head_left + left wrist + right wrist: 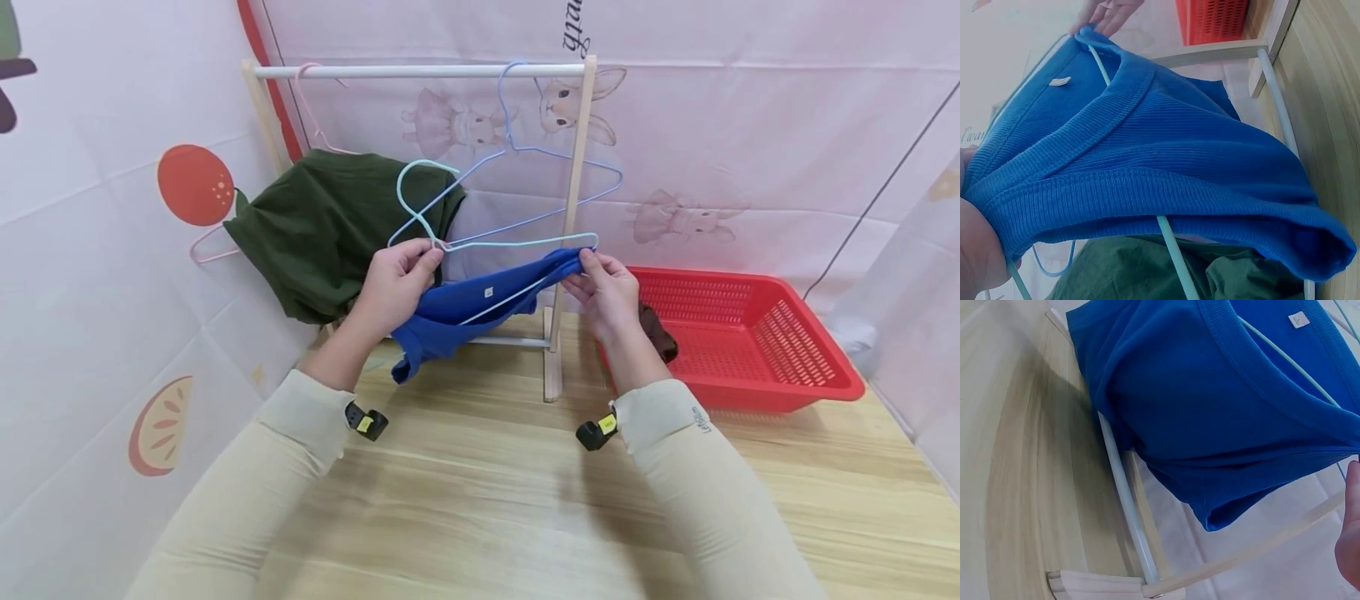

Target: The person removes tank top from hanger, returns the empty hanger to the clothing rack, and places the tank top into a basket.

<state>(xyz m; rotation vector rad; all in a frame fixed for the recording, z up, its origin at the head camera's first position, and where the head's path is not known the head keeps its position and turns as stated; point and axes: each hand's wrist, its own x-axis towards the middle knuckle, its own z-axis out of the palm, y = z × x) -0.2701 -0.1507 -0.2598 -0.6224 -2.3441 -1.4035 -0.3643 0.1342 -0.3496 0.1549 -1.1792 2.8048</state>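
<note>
A blue ribbed top (457,312) with a white neck label hangs stretched between both hands, partly on a mint-green hanger (517,243). My left hand (393,287) pinches the hanger below its hook, with the top's edge right at the fingers. At the far end of the hanger, my right hand (603,287) pinches the top's shoulder between thumb and fingers. Through the neck opening the hanger's lower bar shows. In the left wrist view, the hanger also comes out of the top's (1166,137) near armhole.
Behind the hands stands a clothes rack (420,72). On it hang a dark green garment (322,225) on a pink hanger (303,100) and a bare blue hanger (555,154). A red basket (750,396) with a brown cloth (658,333) stands on the wooden table (480,500).
</note>
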